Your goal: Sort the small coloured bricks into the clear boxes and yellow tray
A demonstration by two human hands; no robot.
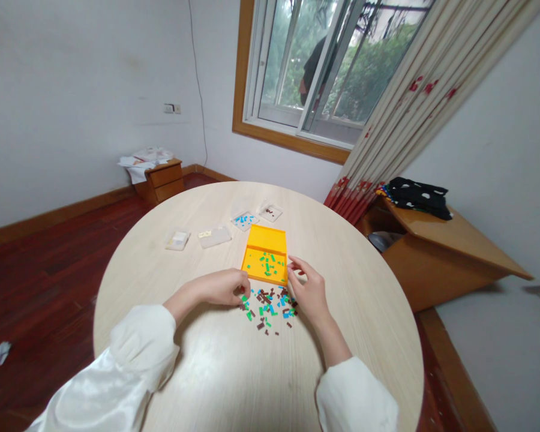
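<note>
A yellow box (267, 237) with its lid raised stands mid-table, several small green bricks (267, 264) scattered inside. In front of it lies a loose pile of tiny brown, blue and green bricks (265, 309). My left hand (228, 287) rests at the pile's left edge, its fingers curled and pressed together beside green pieces; what is between the fingertips is hidden. Beside the box's right wall is my right hand (308, 287), thumb and forefinger apart, fingertips close to the rim. I cannot tell whether they touch it.
Behind the box are clear cases with blue pieces (245, 221) and brown pieces (270, 212). Two more cases, a pale one (215, 237) and a small one (177, 239), lie left on the round table (198, 372). A wooden desk (459, 240) stands right.
</note>
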